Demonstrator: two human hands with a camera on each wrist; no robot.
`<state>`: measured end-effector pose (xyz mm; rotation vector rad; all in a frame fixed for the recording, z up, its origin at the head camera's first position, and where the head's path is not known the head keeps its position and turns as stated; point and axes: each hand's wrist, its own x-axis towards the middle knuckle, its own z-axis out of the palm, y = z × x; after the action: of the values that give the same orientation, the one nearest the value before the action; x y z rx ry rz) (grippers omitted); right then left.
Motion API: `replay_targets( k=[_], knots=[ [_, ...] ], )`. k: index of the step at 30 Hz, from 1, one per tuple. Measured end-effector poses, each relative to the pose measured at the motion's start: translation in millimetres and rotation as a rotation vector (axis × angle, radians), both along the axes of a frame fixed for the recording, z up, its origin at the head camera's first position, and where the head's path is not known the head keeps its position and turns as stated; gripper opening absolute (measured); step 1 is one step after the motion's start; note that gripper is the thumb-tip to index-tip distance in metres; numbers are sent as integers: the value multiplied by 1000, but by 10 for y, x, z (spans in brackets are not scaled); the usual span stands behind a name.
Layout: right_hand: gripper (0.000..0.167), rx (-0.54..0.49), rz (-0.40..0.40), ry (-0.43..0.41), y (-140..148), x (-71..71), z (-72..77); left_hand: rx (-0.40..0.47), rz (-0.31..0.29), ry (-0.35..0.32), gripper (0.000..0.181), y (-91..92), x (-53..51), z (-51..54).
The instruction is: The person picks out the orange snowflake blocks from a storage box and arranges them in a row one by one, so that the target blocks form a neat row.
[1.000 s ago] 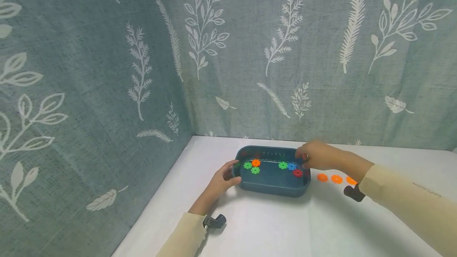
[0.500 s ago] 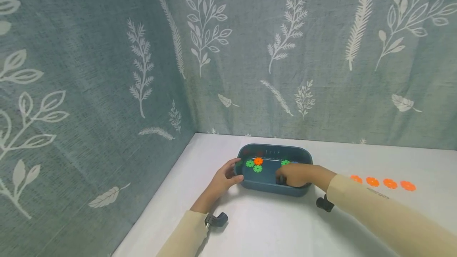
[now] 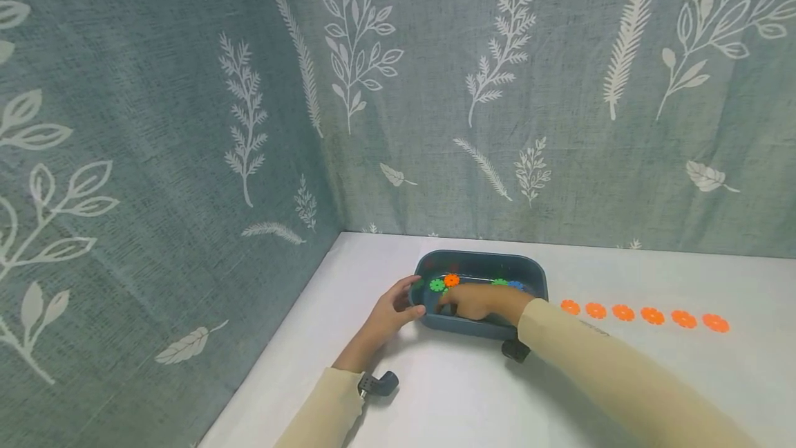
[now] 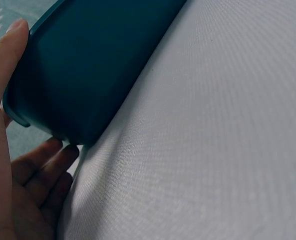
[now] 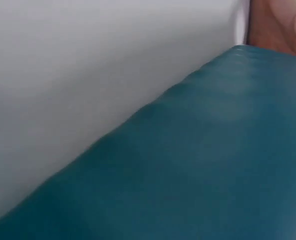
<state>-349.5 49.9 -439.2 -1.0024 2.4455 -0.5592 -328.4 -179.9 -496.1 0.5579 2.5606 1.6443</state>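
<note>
A dark teal plastic tray (image 3: 537, 275) stands on the white table, holding small notched discs shaped like flowers. At its left end, a green disc (image 3: 437, 285) lies beside an orange disc (image 3: 451, 280); another green one is mostly covered by my right hand. Farther right, a green disc (image 3: 499, 282) and a blue disc (image 3: 516, 285) show partly. My left hand (image 3: 388, 313) grips the tray's left end, thumb at the front rim. My right hand (image 3: 475, 301) reaches down inside, fingers bent near the left discs; whether they pinch one is hidden. The right wrist view shows mostly the tray's outer wall (image 5: 187, 165).
Right of the tray, several orange discs (image 3: 653, 315) lie in a row on the white tabletop (image 3: 448, 393). A patterned grey-green curtain (image 3: 435, 123) hangs behind the table and along its left side.
My right hand has moved from the tray's right end leftward across its inside to the left discs. More of the orange row now shows. My left hand keeps its hold on the tray.
</note>
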Motion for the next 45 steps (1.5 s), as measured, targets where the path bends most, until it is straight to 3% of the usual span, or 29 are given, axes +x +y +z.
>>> replay_targets(
  k=[7,15,17,21,24,28,31,35,39,45],
  knots=[
    [32,-2,13,-40,-195,4,86,-6,-13,14,67,-10,-17,-18],
    [27,-23,3,30,-212,-47,-9,-15,-6,1,65,-35,-19,-24],
    [23,-29,-13,71,-193,-54,-11,-13,-2,0,63,-30,-16,-9],
    [12,-73,-76,251,-190,-75,9,-12,8,0,62,-24,-22,9],
    [17,-91,-156,371,-170,-108,19,-15,5,-5,62,-16,-33,1],
    [30,13,-219,407,-103,-142,17,-12,3,-8,63,-9,-28,-2],
    [34,111,-214,400,-73,-144,16,-20,19,-7,62,-12,-15,12],
    [33,156,-207,409,-83,-123,25,-31,30,-8,61,-21,-12,13],
    [35,192,-251,429,-96,-116,-1,-33,27,-14,63,-19,-16,5],
    [30,171,-319,425,-74,-132,-26,-59,-4,-37,73,53,150,289]
  ],
)
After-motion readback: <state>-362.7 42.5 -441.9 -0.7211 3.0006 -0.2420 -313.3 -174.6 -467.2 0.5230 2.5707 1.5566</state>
